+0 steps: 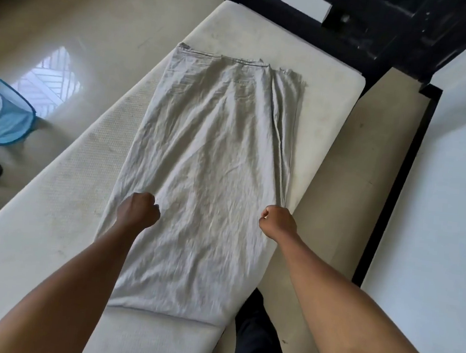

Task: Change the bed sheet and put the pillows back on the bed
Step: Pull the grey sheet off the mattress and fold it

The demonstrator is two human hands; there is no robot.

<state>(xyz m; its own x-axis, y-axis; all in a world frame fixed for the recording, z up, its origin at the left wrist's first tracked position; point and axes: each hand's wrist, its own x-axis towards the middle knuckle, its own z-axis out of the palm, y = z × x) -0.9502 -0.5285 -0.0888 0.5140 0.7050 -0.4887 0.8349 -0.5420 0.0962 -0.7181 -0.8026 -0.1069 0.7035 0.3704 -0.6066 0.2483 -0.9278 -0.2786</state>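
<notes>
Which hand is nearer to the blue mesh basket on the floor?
Left. The left hand grips the sheet on the side toward the blue basket; the right hand grips its opposite edge.

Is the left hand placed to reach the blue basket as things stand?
Probably not: the left hand grips the sheet, and the blue basket sits on the floor across the mattress.

We reach both bare forearms forward and down, nearly straight. Our left hand [139,209] and right hand [277,222] are curled into fists (thumbs turned inward), level with each other and apart, each gripping the sheet [214,146].
</notes>
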